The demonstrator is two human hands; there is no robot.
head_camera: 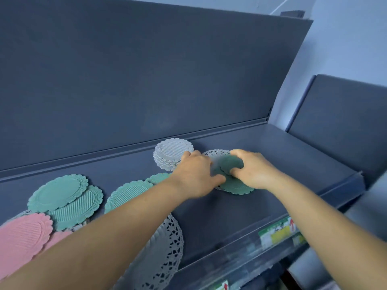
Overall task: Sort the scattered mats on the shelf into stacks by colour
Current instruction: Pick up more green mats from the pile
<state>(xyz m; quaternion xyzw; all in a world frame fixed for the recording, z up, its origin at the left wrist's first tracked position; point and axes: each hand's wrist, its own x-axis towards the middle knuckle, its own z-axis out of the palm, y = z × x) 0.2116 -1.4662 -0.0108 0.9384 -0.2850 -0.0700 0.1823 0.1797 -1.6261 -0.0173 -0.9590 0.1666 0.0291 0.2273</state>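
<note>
Both hands meet over a small pile of dark green scalloped mats [236, 186] on the dark shelf [282, 155]. My right hand [251, 170] pinches a bent dark green mat [230, 162] lifted off the pile. My left hand [194, 174] rests its fingers on the same mats, beside a white lace mat [215, 153] lying under them. Just behind stands a stack of pale grey mats [172, 151]. Teal mats [60, 193] lie at the left, more teal mats [127, 193] near my left forearm, and pink mats [21, 237] at the far left.
A large grey lace doily [165, 248] hangs over the shelf's front edge under my left arm. Price labels [278, 233] sit along the front rail. The shelf's tall back panel [146, 70] rises behind; another shelf unit [339, 122] stands to the right.
</note>
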